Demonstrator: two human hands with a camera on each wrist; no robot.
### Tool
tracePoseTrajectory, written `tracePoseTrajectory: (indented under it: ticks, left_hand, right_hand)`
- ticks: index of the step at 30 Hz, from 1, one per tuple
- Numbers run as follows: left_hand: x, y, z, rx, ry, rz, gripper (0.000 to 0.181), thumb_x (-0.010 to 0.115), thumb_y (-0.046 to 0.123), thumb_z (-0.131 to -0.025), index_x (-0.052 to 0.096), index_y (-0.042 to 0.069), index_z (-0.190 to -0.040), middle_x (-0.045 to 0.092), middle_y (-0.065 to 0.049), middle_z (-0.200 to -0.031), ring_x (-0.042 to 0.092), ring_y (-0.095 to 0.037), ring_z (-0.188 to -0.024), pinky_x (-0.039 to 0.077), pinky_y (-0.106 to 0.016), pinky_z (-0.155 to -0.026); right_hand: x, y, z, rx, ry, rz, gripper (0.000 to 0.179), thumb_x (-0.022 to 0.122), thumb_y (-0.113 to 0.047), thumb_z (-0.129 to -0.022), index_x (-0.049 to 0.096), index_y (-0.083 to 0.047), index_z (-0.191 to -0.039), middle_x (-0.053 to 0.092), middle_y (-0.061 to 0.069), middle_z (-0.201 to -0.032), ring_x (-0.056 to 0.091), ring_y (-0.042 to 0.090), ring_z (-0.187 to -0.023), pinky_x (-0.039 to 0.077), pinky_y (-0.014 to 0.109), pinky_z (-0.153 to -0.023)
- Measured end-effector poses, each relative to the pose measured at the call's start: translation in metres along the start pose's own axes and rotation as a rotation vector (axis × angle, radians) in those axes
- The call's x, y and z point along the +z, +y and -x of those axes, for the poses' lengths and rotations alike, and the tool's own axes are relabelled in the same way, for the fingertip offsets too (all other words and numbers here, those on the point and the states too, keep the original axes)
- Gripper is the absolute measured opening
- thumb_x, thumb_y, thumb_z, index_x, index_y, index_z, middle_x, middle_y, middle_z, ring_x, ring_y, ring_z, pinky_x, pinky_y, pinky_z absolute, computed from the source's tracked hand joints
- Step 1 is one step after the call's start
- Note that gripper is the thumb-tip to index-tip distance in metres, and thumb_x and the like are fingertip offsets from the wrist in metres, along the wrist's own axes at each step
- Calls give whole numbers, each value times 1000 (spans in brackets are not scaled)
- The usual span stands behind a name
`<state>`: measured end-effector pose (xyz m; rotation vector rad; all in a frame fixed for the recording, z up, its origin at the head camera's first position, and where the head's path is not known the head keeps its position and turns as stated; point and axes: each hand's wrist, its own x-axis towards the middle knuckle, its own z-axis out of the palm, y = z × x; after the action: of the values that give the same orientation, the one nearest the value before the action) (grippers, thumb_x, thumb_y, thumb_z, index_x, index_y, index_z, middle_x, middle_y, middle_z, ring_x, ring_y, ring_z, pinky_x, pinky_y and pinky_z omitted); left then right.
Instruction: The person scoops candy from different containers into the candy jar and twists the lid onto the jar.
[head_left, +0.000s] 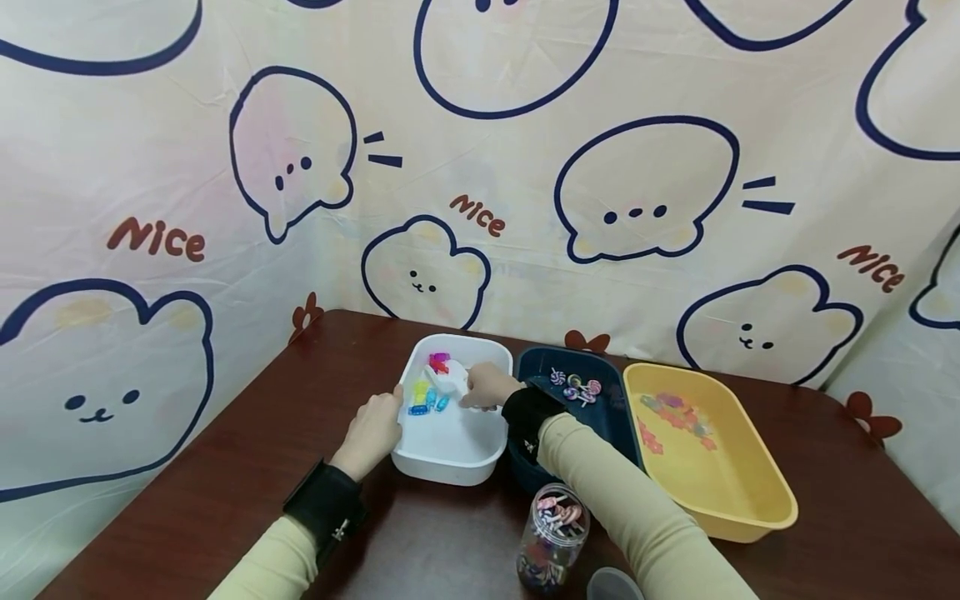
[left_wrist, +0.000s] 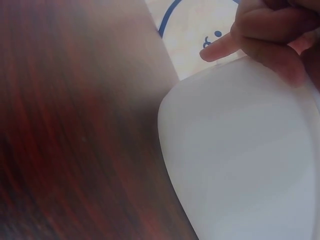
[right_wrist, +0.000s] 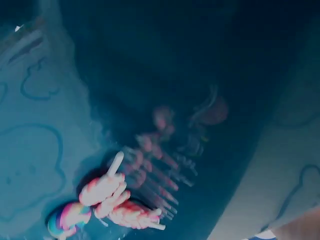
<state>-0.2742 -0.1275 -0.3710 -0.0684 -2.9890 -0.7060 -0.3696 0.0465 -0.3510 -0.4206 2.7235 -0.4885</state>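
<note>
My left hand holds the left rim of a white plastic tray; the left wrist view shows fingers bent over its edge. Inside that tray, my right hand reaches in with curled fingers at a small white object, which it seems to pinch; its kind is unclear. Beside it lie small blue pieces, yellow pieces and pink pieces. Under my right wrist stands a dark blue tray with several swirled lollipops, seen close as striped lollipops in the right wrist view.
To the right, a yellow tray holds several translucent orange and pink pieces. An uncapped clear jar of lollipops stands near my right forearm, with a round translucent lid beside it. A patterned cloth hangs behind the brown table.
</note>
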Motion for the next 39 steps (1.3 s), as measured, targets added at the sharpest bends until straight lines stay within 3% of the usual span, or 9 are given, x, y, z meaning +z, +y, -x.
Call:
tracePoseTrajectory:
  ticks: [5,10,13,17,21,25,34,39]
  left_hand:
    - [1,-1,0,-2,0,-4,50,61,-6,-95,50,-14,-143,65,-32,-124,64,-33,-88,59,-45,-74]
    - [0,-2,0,6,9,7,50,61,-7,-94,49,-14,-143,65,-32,-124,62,-31,-82,55,-40,-67]
    - [0,-1,0,13,19,5,50,61,-7,-94,50,-15,-142,65,-32,-122,61,-30,-80,54,-39,-65]
    - [0,-1,-1,15,19,0,50,62,-7,-94,50,-15,-142,65,-32,-121,61,-31,-80,54,-39,-65]
    - [1,-2,0,17,20,-4,50,62,-7,-94,50,-15,-141,65,-32,-121,60,-31,-80,55,-39,-66]
    - [2,-3,0,18,27,6,50,62,-7,-93,51,-16,-141,65,-33,-121,60,-31,-79,54,-38,-65]
    - [3,-2,0,20,24,13,49,62,-7,-94,51,-15,-141,65,-32,-120,60,-30,-79,54,-38,-65]
    - [2,-3,-1,16,19,16,50,63,-6,-94,51,-15,-141,65,-32,-121,60,-31,-80,54,-38,-67]
  right_hand:
    - [-1,2,-3,21,-63,-83,29,74,-19,-95,61,-8,-72,49,0,-58,46,11,-50,43,19,-54]
    - [-1,4,-4,47,-51,-152,34,74,-20,-95,60,-9,-66,50,-1,-55,48,9,-48,50,20,-58]
    - [1,4,-3,52,-22,-165,28,74,-18,-95,63,-6,-72,50,-1,-56,50,8,-48,50,18,-55]
    - [5,5,-2,26,33,-92,17,74,-13,-94,67,0,-86,50,2,-61,50,11,-50,44,18,-49]
    - [8,6,0,4,77,-21,17,73,-10,-95,69,3,-105,60,6,-78,53,15,-62,46,22,-55]
    - [10,7,1,0,83,0,23,71,-10,-96,68,3,-114,68,12,-94,58,19,-72,53,26,-63]
    - [12,9,-2,0,61,-40,27,70,-8,-95,68,2,-120,56,6,-74,48,14,-54,42,20,-50]
    - [12,9,-2,5,54,-57,32,68,-8,-97,65,1,-127,59,8,-81,46,13,-49,42,18,-47]
